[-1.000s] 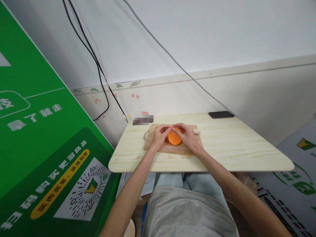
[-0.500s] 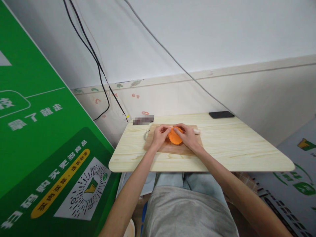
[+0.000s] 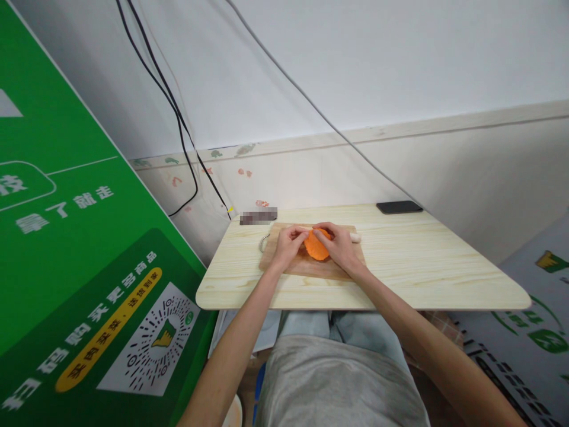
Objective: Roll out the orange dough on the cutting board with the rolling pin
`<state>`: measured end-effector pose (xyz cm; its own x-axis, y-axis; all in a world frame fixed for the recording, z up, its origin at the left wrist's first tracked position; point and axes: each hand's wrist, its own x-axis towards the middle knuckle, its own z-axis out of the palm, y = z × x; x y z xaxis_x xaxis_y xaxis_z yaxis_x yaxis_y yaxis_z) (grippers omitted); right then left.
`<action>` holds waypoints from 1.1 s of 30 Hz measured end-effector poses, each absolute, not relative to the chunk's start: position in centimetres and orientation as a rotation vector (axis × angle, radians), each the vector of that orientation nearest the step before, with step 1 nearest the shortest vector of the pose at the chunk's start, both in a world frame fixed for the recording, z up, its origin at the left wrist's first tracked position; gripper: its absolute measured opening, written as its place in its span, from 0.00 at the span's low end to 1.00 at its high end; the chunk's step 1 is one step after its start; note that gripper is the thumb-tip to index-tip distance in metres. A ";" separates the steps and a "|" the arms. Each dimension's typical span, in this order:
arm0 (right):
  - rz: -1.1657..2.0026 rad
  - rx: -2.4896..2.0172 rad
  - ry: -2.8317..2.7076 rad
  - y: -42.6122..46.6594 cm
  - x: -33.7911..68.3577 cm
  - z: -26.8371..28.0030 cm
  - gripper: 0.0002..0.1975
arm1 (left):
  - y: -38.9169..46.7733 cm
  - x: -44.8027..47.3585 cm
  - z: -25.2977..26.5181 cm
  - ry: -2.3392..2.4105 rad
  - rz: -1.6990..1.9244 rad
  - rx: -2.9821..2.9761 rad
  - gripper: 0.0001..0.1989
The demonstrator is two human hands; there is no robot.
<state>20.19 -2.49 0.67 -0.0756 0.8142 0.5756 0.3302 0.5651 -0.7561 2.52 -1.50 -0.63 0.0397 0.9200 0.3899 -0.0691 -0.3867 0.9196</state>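
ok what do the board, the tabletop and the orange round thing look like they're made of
Board: probably matte wood, from its warm brown, streaked face.
Tabletop: smooth pale wood or wood-look laminate, given its grain lines.
Orange round thing: matte with an uneven edge, perhaps dough or clay, but unclear.

two hands (image 3: 288, 244) (image 3: 341, 244), one orange disc (image 3: 317, 247), one board (image 3: 306, 267), one table (image 3: 435, 261)

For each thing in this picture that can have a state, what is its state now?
Left hand: fingers bent, at the orange piece's edge; grip unclear.
Right hand: thumb over the orange piece, fingers curled.
Orange piece: between the hands, edge wavy.
Board: flat on the table, partly covered.
Pale handle: partly hidden by the right hand.
Phone: lying flat, face dark.
Black cables: hanging, slack.
Grey cable: slanting down to the right.
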 end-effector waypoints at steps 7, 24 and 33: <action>0.526 -1.020 -1.625 -2.6 20.5 1.1 0.13 | -1.5 2.4 -0.7 0.883 1.431 1.518 0.12; 0.711 -0.932 -1.521 -2.5 20.1 0.6 0.22 | -1.4 2.6 -0.5 0.902 1.515 1.376 0.18; 0.591 -0.985 -1.596 -2.4 20.6 0.7 0.17 | -1.5 2.7 -0.6 0.885 1.469 1.395 0.19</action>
